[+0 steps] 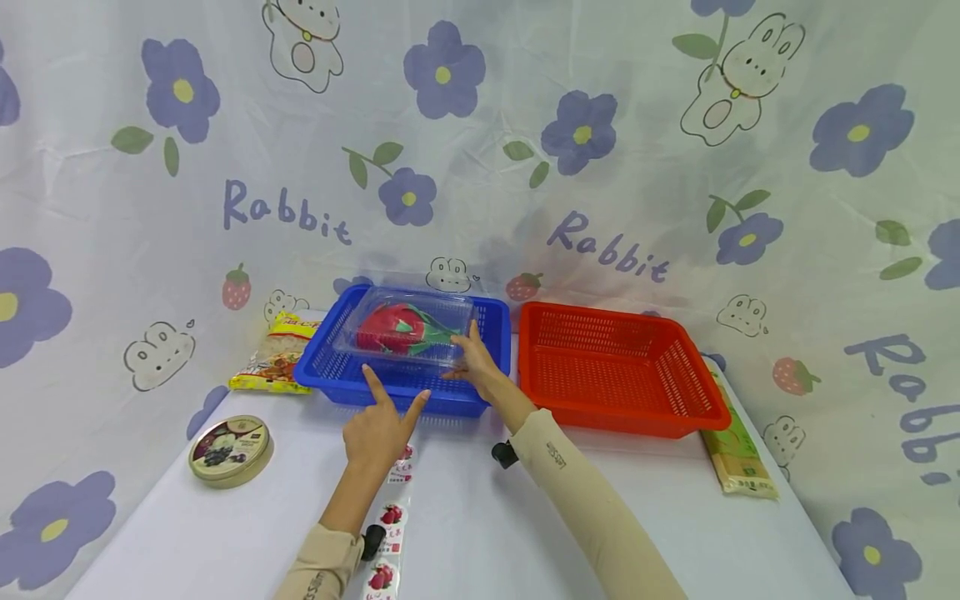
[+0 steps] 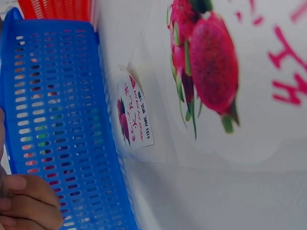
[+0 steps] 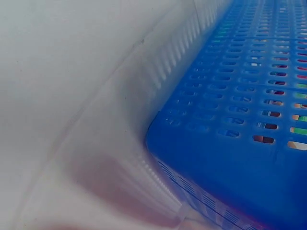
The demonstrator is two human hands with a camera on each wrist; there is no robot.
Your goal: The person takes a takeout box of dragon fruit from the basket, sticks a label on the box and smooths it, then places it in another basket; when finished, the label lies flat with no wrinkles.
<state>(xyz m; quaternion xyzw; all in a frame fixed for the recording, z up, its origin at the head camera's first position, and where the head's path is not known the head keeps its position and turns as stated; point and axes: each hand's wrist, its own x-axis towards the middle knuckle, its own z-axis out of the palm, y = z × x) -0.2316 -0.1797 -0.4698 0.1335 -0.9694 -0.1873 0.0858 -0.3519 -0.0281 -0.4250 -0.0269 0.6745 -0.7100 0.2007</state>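
Looking down from the head view, we see our left hand (image 1: 381, 427) with fingers spread and straight against the near rim of the blue basket (image 1: 330, 367), while our right hand (image 1: 474, 360) rests with relaxed fingers on the near right edge of the clear box (image 1: 405, 332), which holds a dragon fruit and sits tilted across the basket rather than settled inside it. We judge that the box could slide or tip, since neither hand grips it, and a push on the rim might shove the basket toward the snack bag (image 1: 273, 352) just beside it. The red basket (image 1: 615, 367) stands close on the right, a round tin (image 1: 229, 450) and a sticker strip (image 1: 390, 517) lie nearer us. From the left wrist, we see the blue wall (image 2: 53, 120), fingers (image 2: 29, 201) beside it, and stickers (image 2: 136, 115) on the table. From the right wrist, only basket mesh (image 3: 249, 120) and clear plastic (image 3: 96, 120) show; the hand itself is out of view.
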